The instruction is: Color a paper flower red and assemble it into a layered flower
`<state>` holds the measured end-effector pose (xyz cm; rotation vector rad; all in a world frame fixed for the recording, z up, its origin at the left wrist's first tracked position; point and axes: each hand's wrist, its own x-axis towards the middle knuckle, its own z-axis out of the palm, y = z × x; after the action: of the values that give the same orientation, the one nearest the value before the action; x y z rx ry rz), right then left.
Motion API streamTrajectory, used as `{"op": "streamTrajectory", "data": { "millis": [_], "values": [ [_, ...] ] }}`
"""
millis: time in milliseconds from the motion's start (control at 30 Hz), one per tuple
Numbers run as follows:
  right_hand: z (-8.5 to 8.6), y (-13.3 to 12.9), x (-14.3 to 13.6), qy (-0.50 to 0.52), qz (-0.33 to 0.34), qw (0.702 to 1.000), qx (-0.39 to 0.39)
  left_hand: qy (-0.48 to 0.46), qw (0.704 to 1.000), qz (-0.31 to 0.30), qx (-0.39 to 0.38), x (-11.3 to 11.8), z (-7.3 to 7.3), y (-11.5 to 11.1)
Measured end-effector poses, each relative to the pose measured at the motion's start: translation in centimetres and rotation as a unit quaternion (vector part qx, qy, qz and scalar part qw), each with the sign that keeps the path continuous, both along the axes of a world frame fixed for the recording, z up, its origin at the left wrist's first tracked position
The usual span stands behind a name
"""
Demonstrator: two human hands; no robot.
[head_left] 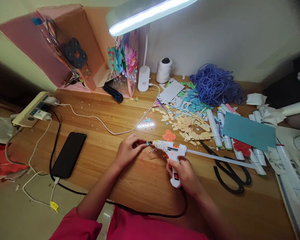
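My right hand (183, 171) is wrapped round the handle of a white hot glue gun (173, 150), a long clear glue stick (215, 156) jutting from its back. The nozzle points left and meets a tiny blue paper piece (147, 143). That piece is pinched between the thumb and fingers of my left hand (130, 150). Just above the gun, an orange flower-shaped cutout (169, 135) lies on the wooden table (102, 116). Whether glue is on the blue piece is too small to tell.
Black scissors (232, 173) lie right of the gun, near rolled white tubes (214, 128) and a teal sheet (248, 130). Paper scraps (190, 125) and purple cord (216, 83) spread behind. A phone (69, 155) and power strip (35, 108) are left; a black cable (150, 213) crosses the front.
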<state>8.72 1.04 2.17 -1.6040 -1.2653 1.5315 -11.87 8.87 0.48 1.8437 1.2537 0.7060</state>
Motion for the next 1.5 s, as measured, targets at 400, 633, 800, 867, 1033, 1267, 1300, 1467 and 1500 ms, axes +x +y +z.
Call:
{"op": "streamTrajectory", "data": {
  "millis": [400,633,800,867,1033,1267,1300,1467,1500],
  "values": [
    [0.4,-0.6,0.1,0.060,-0.058,0.996,-0.009,-0.005,1.000,-0.010,-0.016,0.0,0.5,-0.1],
    [1.0,-1.1,0.4,0.083,-0.071,0.994,0.026,-0.011,1.000,0.000,-0.023,-0.4,0.9,-0.1],
    [1.3,-1.2,0.2,0.131,-0.110,0.985,0.025,-0.007,0.998,0.067,0.009,0.7,3.4,-2.2],
    [1.4,-1.3,0.2,0.115,-0.110,0.987,0.020,-0.026,0.997,0.067,0.001,2.0,4.9,-3.7],
    [1.6,-1.6,0.9,0.070,-0.069,0.991,0.086,-0.056,0.977,-0.135,-0.152,5.7,6.3,-7.0],
    [1.2,-1.6,1.8,0.123,-0.052,0.989,0.070,-0.073,0.988,-0.090,-0.103,7.3,5.1,-7.6],
    [1.0,-1.6,1.8,0.123,-0.071,0.988,0.056,-0.061,0.989,-0.101,-0.094,7.0,5.1,-7.4],
    [0.2,-1.2,1.4,0.117,-0.179,0.976,0.037,0.020,0.993,-0.094,-0.068,2.7,4.3,-3.8],
    [0.1,-1.1,1.4,0.111,-0.191,0.975,0.036,0.035,0.996,-0.067,-0.054,1.6,3.7,-2.7]
  ]
}}
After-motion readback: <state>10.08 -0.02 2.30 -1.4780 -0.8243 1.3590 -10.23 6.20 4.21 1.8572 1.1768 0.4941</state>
